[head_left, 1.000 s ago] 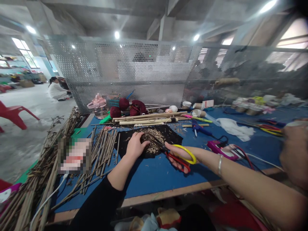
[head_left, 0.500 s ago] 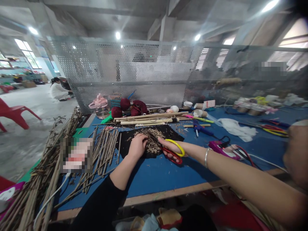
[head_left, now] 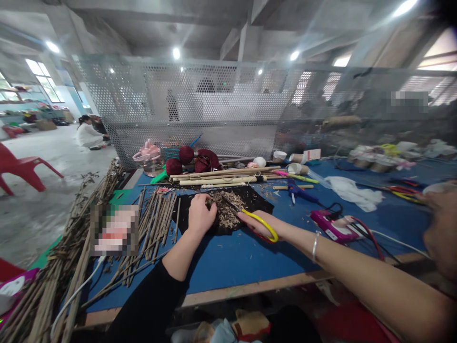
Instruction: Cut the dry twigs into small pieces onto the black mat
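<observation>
My right hand [head_left: 257,223] is closed on a pair of scissors [head_left: 260,220] with yellow and red handles. The dark blades point left, over a heap of chopped dry plant bits [head_left: 230,212]. My left hand [head_left: 202,214] is at the heap's left edge, its fingers curled in and the thumb raised near the index finger. Whatever sits between those fingers is hidden from me. Under the heap lies a black cloth [head_left: 255,195] on the blue tabletop [head_left: 228,267]. Cut brown stems [head_left: 157,224] lie left of my left hand.
Long dry stalks [head_left: 53,271] run along the table's left side, near a phone-like blurred object [head_left: 116,231] on a white cable. Dark red yarn balls [head_left: 207,160] and pale sticks [head_left: 221,182] lie behind. A blue glue gun [head_left: 300,191], purple power strip [head_left: 333,227] and another person's hand [head_left: 442,228] are rightward.
My right hand has drawn slightly right with the scissors, and their handles are turned differently. My left hand has shifted a little left and up, its thumb now raised.
</observation>
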A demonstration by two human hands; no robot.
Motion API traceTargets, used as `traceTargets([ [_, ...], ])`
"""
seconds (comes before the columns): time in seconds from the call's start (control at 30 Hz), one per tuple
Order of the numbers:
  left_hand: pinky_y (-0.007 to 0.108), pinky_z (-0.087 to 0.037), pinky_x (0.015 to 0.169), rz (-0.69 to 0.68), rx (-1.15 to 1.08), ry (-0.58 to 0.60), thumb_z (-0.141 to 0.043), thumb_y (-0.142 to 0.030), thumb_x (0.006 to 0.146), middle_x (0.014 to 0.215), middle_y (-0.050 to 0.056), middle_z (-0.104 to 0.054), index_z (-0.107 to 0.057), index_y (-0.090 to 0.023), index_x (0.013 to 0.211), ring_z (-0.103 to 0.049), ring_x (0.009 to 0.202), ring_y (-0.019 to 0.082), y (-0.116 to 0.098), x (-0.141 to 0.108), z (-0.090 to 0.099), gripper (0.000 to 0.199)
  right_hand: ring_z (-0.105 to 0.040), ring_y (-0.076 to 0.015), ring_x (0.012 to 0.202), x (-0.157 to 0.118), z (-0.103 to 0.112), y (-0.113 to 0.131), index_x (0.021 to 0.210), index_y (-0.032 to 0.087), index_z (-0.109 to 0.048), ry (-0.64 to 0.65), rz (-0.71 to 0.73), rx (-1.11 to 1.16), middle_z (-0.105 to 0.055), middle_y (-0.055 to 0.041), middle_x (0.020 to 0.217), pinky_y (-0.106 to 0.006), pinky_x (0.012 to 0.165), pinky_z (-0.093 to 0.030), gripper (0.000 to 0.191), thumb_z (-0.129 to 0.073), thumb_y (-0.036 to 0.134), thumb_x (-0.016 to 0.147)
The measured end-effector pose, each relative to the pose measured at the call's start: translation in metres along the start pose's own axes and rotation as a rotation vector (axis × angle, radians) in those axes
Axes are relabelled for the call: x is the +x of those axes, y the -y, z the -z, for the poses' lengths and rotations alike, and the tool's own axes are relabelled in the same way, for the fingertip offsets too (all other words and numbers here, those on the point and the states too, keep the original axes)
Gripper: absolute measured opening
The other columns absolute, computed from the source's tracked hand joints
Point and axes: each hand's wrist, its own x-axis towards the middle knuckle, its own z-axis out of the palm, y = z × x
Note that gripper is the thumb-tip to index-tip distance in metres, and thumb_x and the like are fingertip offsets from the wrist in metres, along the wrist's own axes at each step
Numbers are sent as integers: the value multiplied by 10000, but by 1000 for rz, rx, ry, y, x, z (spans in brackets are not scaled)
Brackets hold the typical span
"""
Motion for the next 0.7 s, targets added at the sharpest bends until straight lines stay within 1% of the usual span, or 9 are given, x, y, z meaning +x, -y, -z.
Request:
traceTargets([
  [0.07,365,-423,862,-26,-29,-74,-509,-243,775,977,92,-599,-564,-150,1001,-536,955,215,1,2,0,250,-284,-79,415,-1,2,-1,478,179,-341,-14,59,-79,-324,28,412,-231,435,-246,622,-273,752,711],
  [0.1,369,-405,894,-64,-48,-83,-486,-244,795,1026,99,-596,-546,-147,1055,-525,994,214,1,2,-1,284,-278,-80,434,-1,2,-2,482,179,-334,-28,94,-113,-317,29,430,-231,441,-236,616,-272,747,714],
  [0.17,368,-369,948,-149,-78,-63,-451,-246,826,1128,104,-573,-515,-151,1139,-494,1072,208,2,3,-3,332,-257,-80,474,1,2,-5,492,179,-317,-60,160,-164,-296,31,473,-229,451,-217,605,-271,737,721],
  [0.23,367,-364,958,-189,-80,-31,-457,-268,833,1168,102,-563,-508,-161,1170,-486,1095,208,3,4,-4,357,-238,-80,501,3,-1,-8,496,179,-301,-79,204,-185,-273,32,504,-227,459,-209,598,-255,725,734],
  [0.3,367,-392,923,-184,-64,-12,-494,-297,817,1120,99,-595,-541,-166,1142,-518,1045,213,3,4,-5,353,-228,-80,510,4,-4,-10,496,178,-297,-92,223,-185,-251,33,516,-226,462,-203,591,-246,712,744],
  [0.37,360,-423,865,-169,-44,-4,-534,-320,793,1014,90,-640,-584,-167,1089,-553,952,213,3,3,-5,337,-224,-77,505,5,-8,-12,492,178,-293,-111,232,-172,-237,33,519,-225,458,-195,583,-262,703,744],
  [0.47,335,-442,800,-148,-32,-23,-544,-319,788,888,71,-672,-644,-169,975,-571,846,196,0,3,-3,260,-225,-72,487,4,-13,-11,488,178,-306,-140,223,-141,-236,35,512,-222,447,-187,571,-302,693,737],
  [0.6,313,-441,784,-83,-45,-55,-510,-302,808,853,57,-686,-681,-185,862,-585,817,180,-1,2,-2,214,-242,-74,475,2,-17,-9,482,174,-351,-166,189,-146,-257,32,491,-219,437,-184,584,-311,702,727],
  [0.7,306,-446,772,-14,-67,-36,-513,-298,802,843,52,-690,-687,-187,847,-596,813,178,-1,2,-3,211,-312,-84,465,-2,-16,-5,510,168,-423,-167,141,-186,-352,20,483,-218,436,-203,588,-344,715,709],
])
